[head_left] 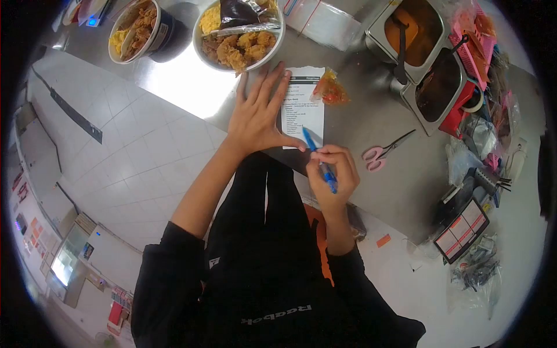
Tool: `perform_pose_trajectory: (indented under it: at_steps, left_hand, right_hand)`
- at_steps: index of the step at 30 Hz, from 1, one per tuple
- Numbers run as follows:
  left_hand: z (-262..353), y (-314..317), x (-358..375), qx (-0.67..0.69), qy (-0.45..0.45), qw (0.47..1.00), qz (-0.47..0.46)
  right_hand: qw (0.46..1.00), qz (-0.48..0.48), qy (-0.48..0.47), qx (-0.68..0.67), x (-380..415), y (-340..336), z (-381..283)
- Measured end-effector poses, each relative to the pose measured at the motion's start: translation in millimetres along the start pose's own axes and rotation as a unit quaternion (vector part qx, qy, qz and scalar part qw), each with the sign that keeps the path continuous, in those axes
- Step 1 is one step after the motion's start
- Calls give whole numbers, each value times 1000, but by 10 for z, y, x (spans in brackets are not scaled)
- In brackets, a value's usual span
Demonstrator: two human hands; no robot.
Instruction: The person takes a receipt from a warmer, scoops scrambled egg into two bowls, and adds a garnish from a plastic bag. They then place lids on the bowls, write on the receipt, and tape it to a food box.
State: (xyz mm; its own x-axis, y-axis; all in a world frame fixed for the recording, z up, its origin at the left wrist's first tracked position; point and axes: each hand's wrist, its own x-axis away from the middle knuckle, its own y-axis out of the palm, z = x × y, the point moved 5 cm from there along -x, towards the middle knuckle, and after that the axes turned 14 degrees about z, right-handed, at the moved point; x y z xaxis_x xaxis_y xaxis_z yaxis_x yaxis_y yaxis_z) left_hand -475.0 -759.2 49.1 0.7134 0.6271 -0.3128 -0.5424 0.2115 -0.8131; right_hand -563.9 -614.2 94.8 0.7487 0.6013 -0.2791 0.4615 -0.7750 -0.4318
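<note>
A printed paper receipt (303, 120) lies on the steel counter in front of me. My left hand (260, 110) rests flat with fingers spread, its fingertips over the receipt's left edge and close to a white bowl. My right hand (335, 171) pinches a blue pen (309, 139), its tip at the lower part of the receipt. The small print is too fine to read. A small knotted plastic bag with red-orange contents (332, 88) sits on the receipt's upper right corner. Pink-handled scissors (377, 156) lie to the right of my right hand.
At the back stand a white bowl (281, 46) of fried chicken with a dark sauce packet, and another tub (141, 32) of food. Clear plastic bags (325, 23) lie behind. Steel sauce pans (371, 32) with ladles, a pink basket (473, 49) and a tablet (462, 231) are on the right.
</note>
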Motion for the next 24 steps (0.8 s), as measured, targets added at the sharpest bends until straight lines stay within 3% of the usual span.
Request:
perform_pose_trajectory:
  at_steps: [2, 6, 9, 16, 19, 24]
  left_hand:
    - [-10, 37, 17, -27, 11, 1000, -10]
    - [9, -8, 8, -13, 13, 1000, -9]
    - [13, -4, 17, -12, 16, 1000, -14]
    - [20, -21, 39, -8, 40, 998, -47]
    - [55, -17, 65, 65, 0, 996, -58]
    - [115, -10, 169, 78, 97, 992, 29]
  right_hand:
    - [999, -36, 10, -35, 74, 44, 25]
    - [1000, 6, 20, -6, 31, -84, 100]
    - [999, 39, -22, 8, -56, -115, 40]
    - [963, -223, -121, 93, 173, 263, 353]
    - [967, -167, -173, 81, 181, 82, 277]
    - [977, -55, -127, 159, 103, -775, -92]
